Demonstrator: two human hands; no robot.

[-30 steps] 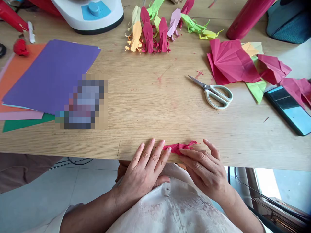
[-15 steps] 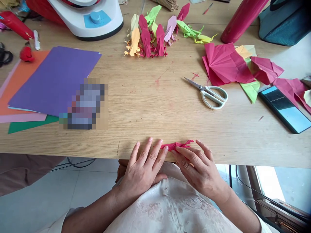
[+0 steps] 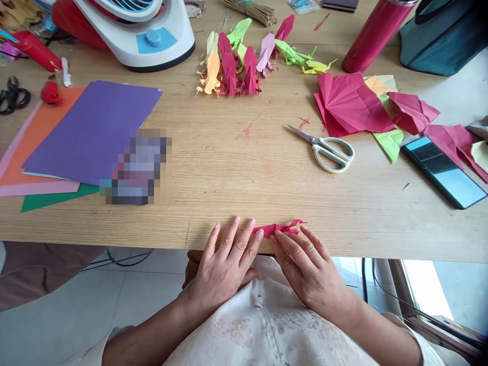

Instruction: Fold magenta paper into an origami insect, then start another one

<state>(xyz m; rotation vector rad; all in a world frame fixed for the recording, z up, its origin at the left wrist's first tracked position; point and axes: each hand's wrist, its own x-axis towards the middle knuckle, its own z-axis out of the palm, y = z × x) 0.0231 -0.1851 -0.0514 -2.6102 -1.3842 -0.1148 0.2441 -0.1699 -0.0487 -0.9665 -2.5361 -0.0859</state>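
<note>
A narrow folded piece of red paper (image 3: 280,228) lies at the table's front edge, its thin twisted points toward the right. My left hand (image 3: 226,254) rests flat with fingers stretched out, its fingertips over the paper's left end. From the right, my right hand (image 3: 310,264) reaches in with fingers extended; its fingertips touch the paper's lower edge near the middle. My left thumb is under the table edge. Scissors with white handles (image 3: 333,154) lie beyond my right hand, blades pointing up and left.
Several folded paper figures (image 3: 229,71) stand at the back. Creased red sheets (image 3: 351,104) and a phone (image 3: 444,170) lie right; a purple sheet (image 3: 87,132) tops a coloured stack left. A white fan base (image 3: 163,30), red bottle (image 3: 375,35) and teal bag (image 3: 442,43) stand behind.
My right hand's fingers have lowered and straightened beside the paper, uncovering its right end. My left hand stays on the paper. The view has tilted slightly upward.
</note>
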